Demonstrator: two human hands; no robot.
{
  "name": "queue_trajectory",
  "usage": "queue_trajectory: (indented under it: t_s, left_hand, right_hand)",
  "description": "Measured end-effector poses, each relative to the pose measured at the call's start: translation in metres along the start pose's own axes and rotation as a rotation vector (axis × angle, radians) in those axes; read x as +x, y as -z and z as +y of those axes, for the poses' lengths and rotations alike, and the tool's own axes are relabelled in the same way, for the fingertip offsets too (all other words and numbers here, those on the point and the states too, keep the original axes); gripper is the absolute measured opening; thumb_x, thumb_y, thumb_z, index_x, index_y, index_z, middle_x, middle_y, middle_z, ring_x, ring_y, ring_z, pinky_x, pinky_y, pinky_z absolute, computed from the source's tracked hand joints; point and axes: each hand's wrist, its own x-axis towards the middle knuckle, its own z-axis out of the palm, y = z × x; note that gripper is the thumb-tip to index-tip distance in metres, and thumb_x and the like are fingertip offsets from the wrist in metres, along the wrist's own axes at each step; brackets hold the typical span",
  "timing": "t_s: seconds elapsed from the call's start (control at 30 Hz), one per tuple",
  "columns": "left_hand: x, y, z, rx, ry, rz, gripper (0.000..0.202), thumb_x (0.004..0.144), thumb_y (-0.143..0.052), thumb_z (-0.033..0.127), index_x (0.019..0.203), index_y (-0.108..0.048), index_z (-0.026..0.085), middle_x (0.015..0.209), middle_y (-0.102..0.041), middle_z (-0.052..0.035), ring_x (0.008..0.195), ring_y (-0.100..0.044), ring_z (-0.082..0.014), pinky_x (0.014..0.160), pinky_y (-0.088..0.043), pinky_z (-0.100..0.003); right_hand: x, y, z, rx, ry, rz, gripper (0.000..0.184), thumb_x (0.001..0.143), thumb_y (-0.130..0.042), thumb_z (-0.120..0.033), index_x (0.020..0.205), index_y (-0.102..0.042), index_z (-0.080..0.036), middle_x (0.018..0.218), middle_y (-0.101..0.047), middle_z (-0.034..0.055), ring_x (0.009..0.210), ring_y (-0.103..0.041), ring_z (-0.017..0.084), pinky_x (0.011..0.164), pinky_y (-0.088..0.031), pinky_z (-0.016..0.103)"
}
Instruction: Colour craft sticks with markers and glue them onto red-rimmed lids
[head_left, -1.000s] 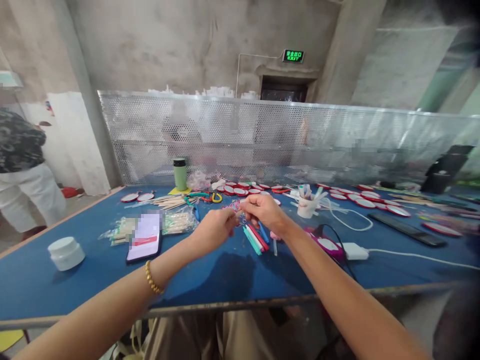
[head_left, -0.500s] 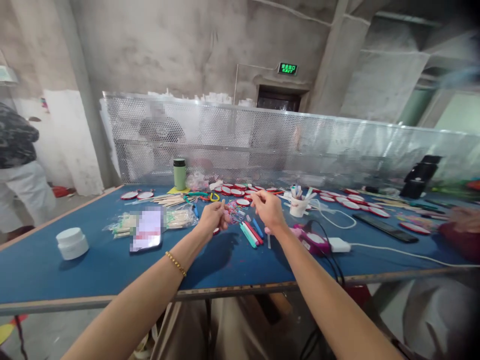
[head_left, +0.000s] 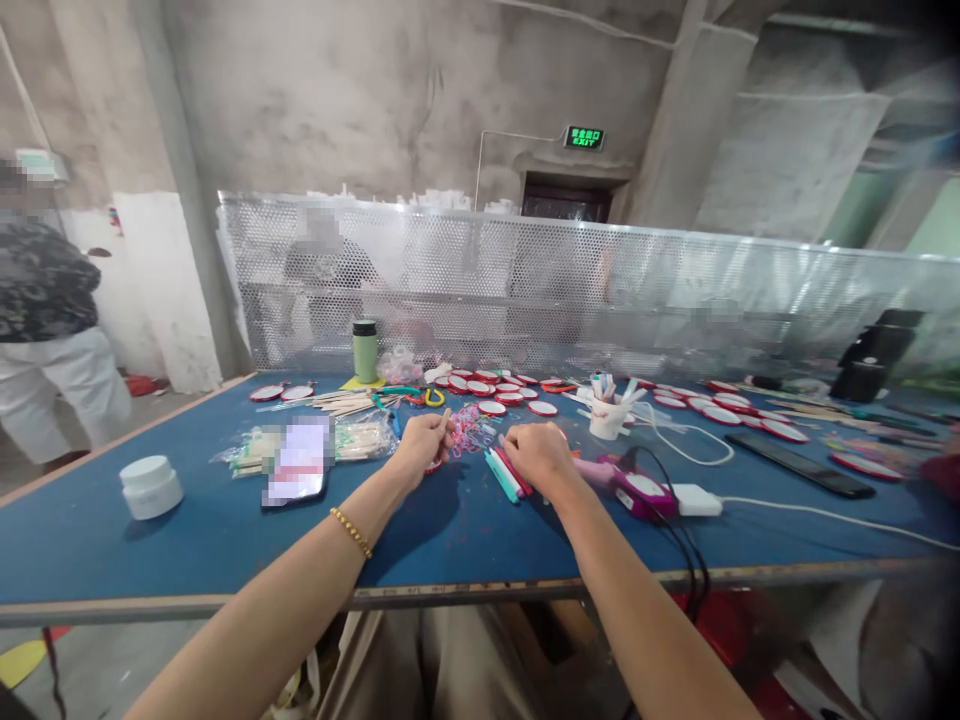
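My left hand point(head_left: 424, 442) is closed in a pinch around a thin wooden stick point(head_left: 448, 414), whose tip pokes up past the thumb. Just under those fingers shows a bit of a red-rimmed disc point(head_left: 433, 466); whether it joins the stick I cannot tell. My right hand point(head_left: 538, 456) is lowered over a few pens, fingers curled down and partly hidden. Teal pens point(head_left: 504, 476) and a red pen point(head_left: 516, 470) stick out beside its fingertips. A tangle of pink and blue strings point(head_left: 469, 432) lies between the hands.
Several red-rimmed white discs point(head_left: 480, 388) lie at the back. A cup of pens point(head_left: 607, 418), a purple device point(head_left: 641, 492) with cables and a black phone point(head_left: 799, 464) are to the right. Leftward are a lit phone point(head_left: 298, 460), bagged sticks point(head_left: 364, 440), a white jar point(head_left: 150, 487) and a green bottle point(head_left: 365, 355).
My right hand has come down onto the pens, covering the blue one. My left hand stays in nearly the same place with the stick. The view has shifted slightly.
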Motion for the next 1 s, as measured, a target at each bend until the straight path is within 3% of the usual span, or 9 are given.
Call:
queue_trajectory:
  t_s: [0.2, 0.43, 0.8, 1.0]
  left_hand:
    - [0.002, 0.004, 0.001, 0.049, -0.042, 0.038, 0.013, 0.089, -0.055, 0.02, 0.078, -0.058, 0.013, 0.051, -0.053, 0.0063, 0.031, -0.042, -0.0038, 0.036, -0.027, -0.017]
    - [0.002, 0.002, -0.003, 0.139, -0.097, 0.028, 0.017, 0.088, -0.053, 0.022, 0.075, -0.059, 0.014, 0.048, -0.053, 0.0062, 0.031, -0.037, -0.0042, 0.035, -0.022, -0.018]
    - [0.0, -0.003, -0.01, 0.271, -0.162, -0.044, 0.019, 0.087, -0.048, 0.02, 0.075, -0.061, 0.015, 0.049, -0.056, 0.0052, 0.031, -0.038, -0.0044, 0.038, -0.028, -0.017]
    - [0.002, -0.003, -0.006, 0.303, -0.154, -0.037, 0.015, 0.084, -0.051, 0.02, 0.076, -0.062, 0.014, 0.049, -0.056, 0.0052, 0.032, -0.041, -0.0048, 0.037, -0.028, -0.017]
  right_hand:
    - [-0.005, 0.002, -0.004, -0.091, 0.023, -0.028, 0.038, 0.095, -0.046, -0.033, 0.077, -0.076, -0.018, 0.083, -0.077, 0.0126, 0.082, -0.07, 0.023, 0.076, -0.036, 0.033]
    - [-0.007, 0.001, -0.003, -0.14, 0.058, -0.07, 0.032, 0.091, -0.052, -0.035, 0.078, -0.076, -0.019, 0.081, -0.077, 0.012, 0.082, -0.07, 0.023, 0.077, -0.037, 0.032]
    - [-0.006, -0.003, -0.002, -0.142, 0.062, -0.093, 0.028, 0.089, -0.051, -0.025, 0.079, -0.077, -0.018, 0.079, -0.076, 0.013, 0.085, -0.07, 0.025, 0.08, -0.036, 0.034]
    - [-0.006, -0.007, -0.005, -0.119, 0.069, -0.101, 0.031, 0.092, -0.051, -0.032, 0.081, -0.077, -0.018, 0.083, -0.077, 0.0135, 0.087, -0.07, 0.025, 0.083, -0.037, 0.035]
